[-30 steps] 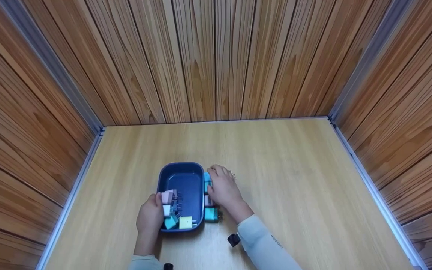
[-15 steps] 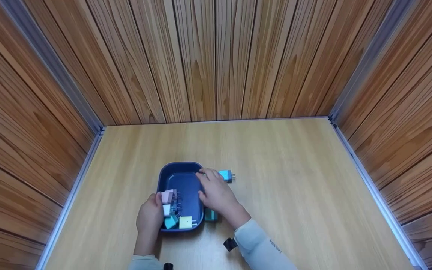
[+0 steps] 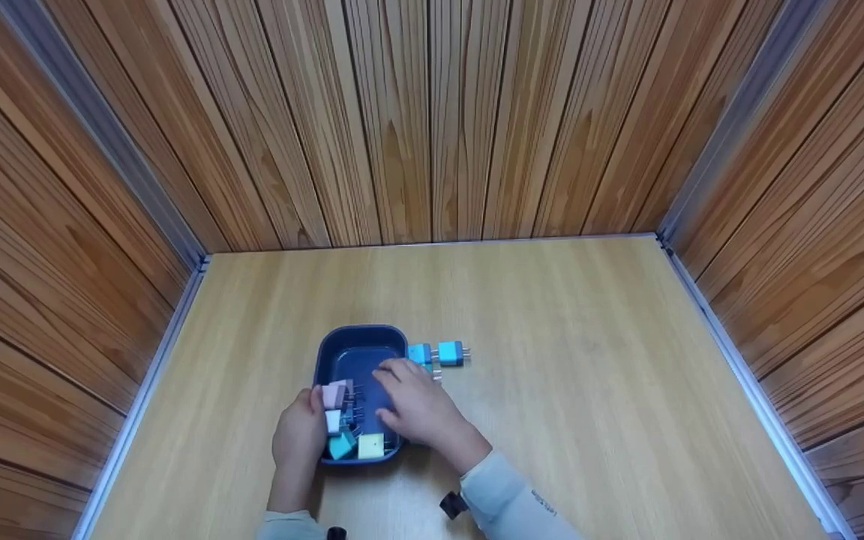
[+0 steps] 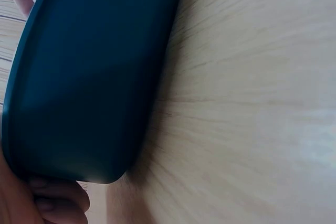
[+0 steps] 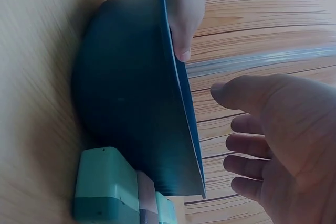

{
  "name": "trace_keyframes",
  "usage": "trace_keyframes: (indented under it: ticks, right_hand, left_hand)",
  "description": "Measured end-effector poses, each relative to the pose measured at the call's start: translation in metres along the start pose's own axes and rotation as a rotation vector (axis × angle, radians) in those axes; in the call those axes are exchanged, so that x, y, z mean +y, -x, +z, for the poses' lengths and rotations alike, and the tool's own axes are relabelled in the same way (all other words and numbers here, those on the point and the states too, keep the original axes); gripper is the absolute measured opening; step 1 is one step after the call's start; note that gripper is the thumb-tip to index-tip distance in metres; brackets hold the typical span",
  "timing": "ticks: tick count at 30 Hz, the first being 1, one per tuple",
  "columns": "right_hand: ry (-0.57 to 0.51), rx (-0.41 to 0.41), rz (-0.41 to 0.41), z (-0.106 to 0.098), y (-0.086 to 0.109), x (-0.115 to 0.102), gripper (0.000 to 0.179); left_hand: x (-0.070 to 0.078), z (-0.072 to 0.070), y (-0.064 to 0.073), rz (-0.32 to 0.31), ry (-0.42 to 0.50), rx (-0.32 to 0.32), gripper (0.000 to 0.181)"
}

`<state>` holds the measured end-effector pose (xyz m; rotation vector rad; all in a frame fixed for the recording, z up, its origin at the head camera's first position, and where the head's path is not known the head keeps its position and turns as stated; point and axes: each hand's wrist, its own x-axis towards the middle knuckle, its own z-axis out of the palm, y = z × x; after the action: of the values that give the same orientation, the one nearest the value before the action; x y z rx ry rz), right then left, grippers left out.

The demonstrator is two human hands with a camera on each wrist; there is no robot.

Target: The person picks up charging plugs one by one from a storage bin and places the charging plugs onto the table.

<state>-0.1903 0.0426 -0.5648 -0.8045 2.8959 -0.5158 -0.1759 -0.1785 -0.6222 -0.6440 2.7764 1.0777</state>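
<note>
My left hand [image 3: 299,431] grips the left rim of a dark blue oblong tub [image 3: 361,364], its thumb over the edge. Inside lie several plug chargers, among them a pink one [image 3: 334,395], a white one [image 3: 333,421], a teal one [image 3: 342,445] and a yellow one [image 3: 370,446]. Over the tub's right rim hovers my right hand [image 3: 418,401], fingers loosely extended and holding nothing; the right wrist view shows its bare palm. Beneath it, against the tub's outer wall, stand a teal charger [image 5: 105,182] and a pink charger [image 5: 146,192], hidden by the hand from above.
Two blue chargers, one nearer the tub [image 3: 419,353] and one farther right [image 3: 450,352], lie beside its back right corner, prongs pointing right. Wood-grain panels [image 3: 402,135] wall the table [image 3: 567,360] at the back and both sides.
My right hand has moved from the chargers on the right toward the front left, over the tub's rim. This uncovers the blue chargers. The left hand and tub stay in place.
</note>
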Motion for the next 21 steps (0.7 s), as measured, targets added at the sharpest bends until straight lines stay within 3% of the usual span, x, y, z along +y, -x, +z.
trace_keyframes:
  ticks: [13, 21]
  right_hand:
    - [0.010, -0.031, -0.069, 0.005, 0.003, -0.004, 0.062]
    - [0.017, -0.115, -0.094, 0.010, 0.001, -0.011, 0.063]
  left_hand:
    - [0.000, 0.000, 0.002, 0.021, 0.000, 0.021, 0.053]
    - [0.001, -0.001, 0.001, -0.005, 0.012, 0.002, 0.056]
